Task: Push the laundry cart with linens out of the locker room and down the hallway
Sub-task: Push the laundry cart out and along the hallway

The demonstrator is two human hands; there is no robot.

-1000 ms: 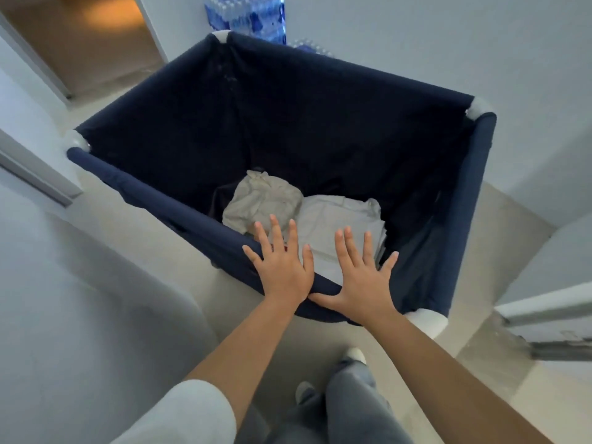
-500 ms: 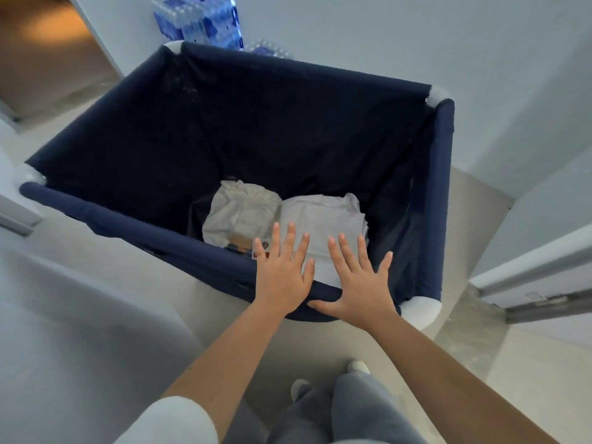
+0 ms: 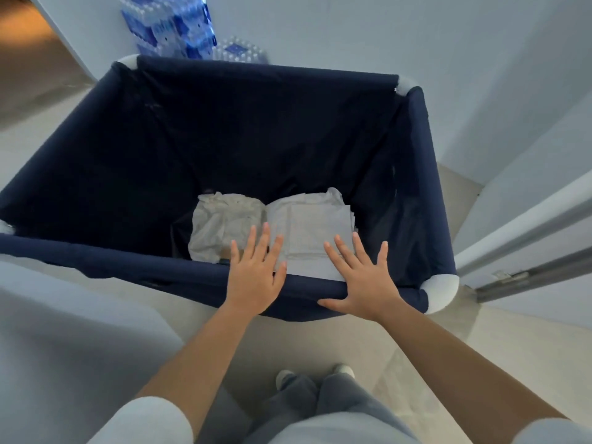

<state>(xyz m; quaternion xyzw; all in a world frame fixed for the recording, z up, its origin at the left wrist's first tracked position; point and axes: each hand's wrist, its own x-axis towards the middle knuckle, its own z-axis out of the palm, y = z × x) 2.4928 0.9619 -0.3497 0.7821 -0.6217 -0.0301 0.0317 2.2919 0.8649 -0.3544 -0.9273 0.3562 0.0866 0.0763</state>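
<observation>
Both the left hand (image 3: pixel 254 280) and right hand (image 3: pixel 366 285) press the laundry cart (image 3: pixel 96 174) rim at 6 o'clock, fingers splayed straight, gripping nothing, above two folded linens (image 3: pixel 307 225).

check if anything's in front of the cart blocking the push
Yes: stacked water bottle packs and the wall stand beyond the far rim of the laundry cart. The only visible opening is at far left.

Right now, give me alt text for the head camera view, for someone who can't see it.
The left hand and right hand press flat on the near rim of a navy laundry cart holding pale linens. Bottled water packs stand beyond it.
</observation>
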